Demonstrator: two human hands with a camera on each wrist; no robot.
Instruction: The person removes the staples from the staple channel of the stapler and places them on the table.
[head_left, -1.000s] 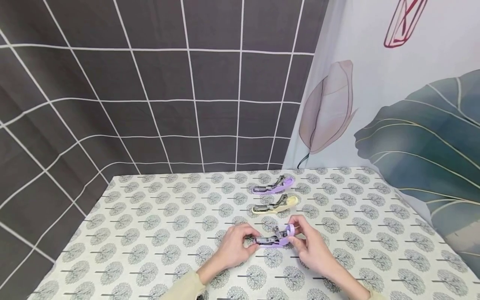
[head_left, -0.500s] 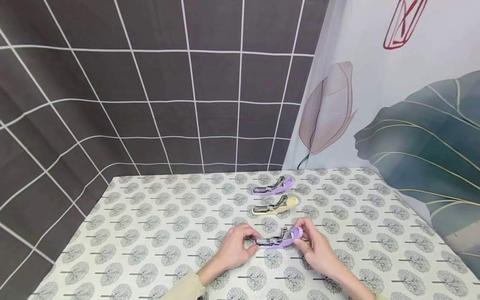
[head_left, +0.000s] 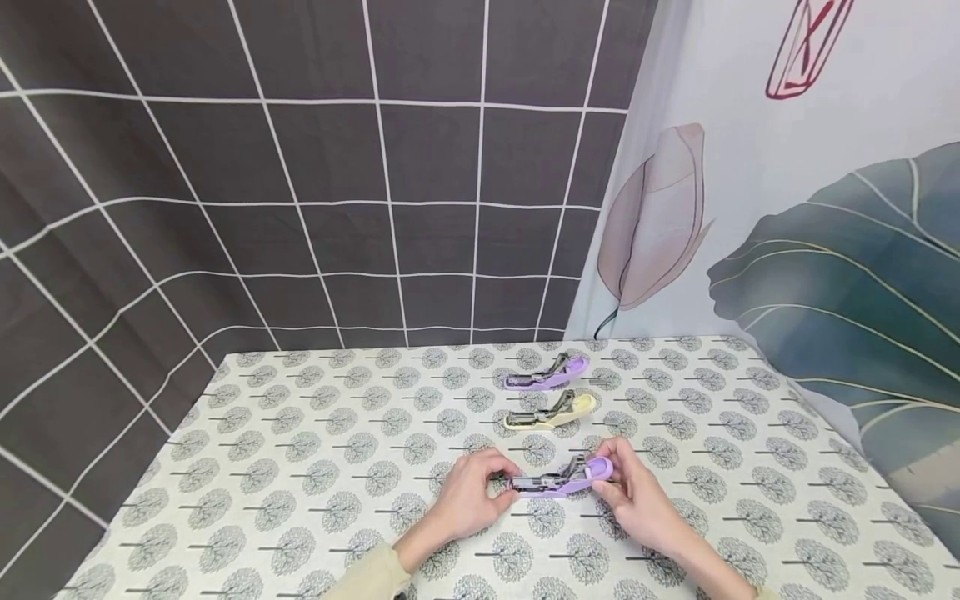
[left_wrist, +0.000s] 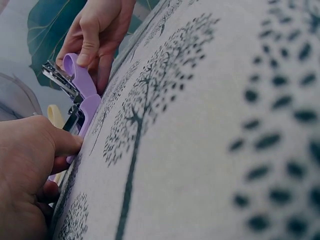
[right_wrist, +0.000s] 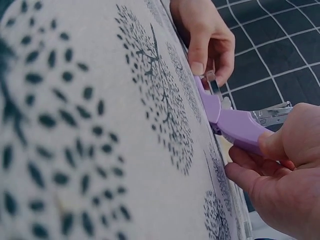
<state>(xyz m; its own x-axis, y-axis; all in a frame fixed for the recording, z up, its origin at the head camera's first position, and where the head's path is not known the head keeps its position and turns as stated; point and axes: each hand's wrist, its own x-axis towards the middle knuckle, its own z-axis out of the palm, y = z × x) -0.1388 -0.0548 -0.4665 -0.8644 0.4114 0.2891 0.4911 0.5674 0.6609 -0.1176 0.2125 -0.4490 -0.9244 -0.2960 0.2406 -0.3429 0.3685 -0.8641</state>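
Both hands hold a purple stapler (head_left: 553,491), opened out low over the cloth with its metal inner parts exposed. My left hand (head_left: 474,492) grips its left end between thumb and fingers. At the other end, my right hand (head_left: 637,500) pinches the rounded purple cover. In the right wrist view, the stapler's cover (right_wrist: 241,129) bends up from the base, with the thumb on it. The left wrist view shows the thumb of the left hand (left_wrist: 25,165) pressed on the base near the cloth, its other fingers partly hidden.
Beyond the hands, a pale yellow stapler (head_left: 538,425) and another purple stapler (head_left: 543,383) lie opened out in a row. A tree-patterned cloth (head_left: 300,500) covers the table. A dark checked curtain (head_left: 315,233) hangs behind, with a leaf-printed one (head_left: 847,292) at right.
My right hand has moved rightward, swinging the purple cover outward so the stapler spreads flatter and longer. My left hand keeps its grip in the same spot.
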